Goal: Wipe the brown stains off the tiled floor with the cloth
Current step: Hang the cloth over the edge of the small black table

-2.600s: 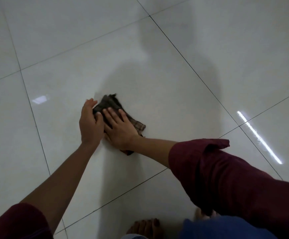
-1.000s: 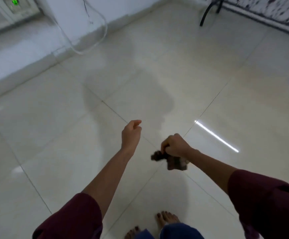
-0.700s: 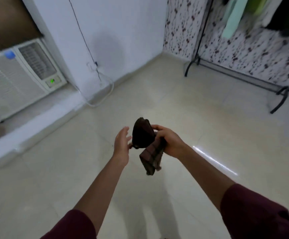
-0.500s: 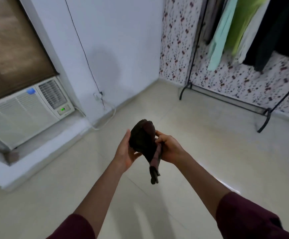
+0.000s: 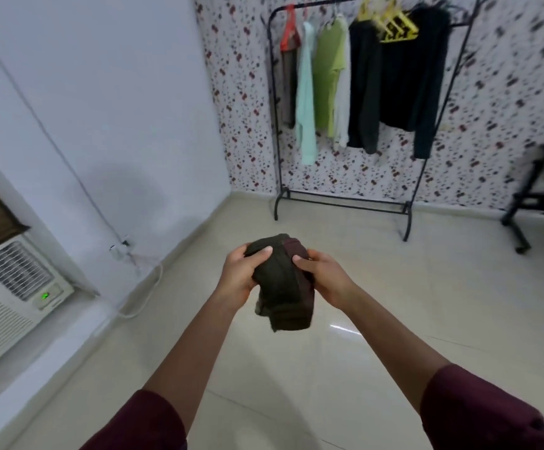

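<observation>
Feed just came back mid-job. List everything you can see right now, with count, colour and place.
cloth: one, dark brown, bunched up and held above the floor between both hands
tiled floor: cream, glossy, no stains visible
clothes rack: one, black, against the patterned far wall
hanging garments: several, mint, green, white, black, on the rack
air conditioner: one, white, green light, low at left
cable: one, white, down the left wall
black stand: one, far right, partly cut off
left hand: grips the cloth's left side
right hand: grips its right side
sleeves: two, maroon, bottom edge
</observation>
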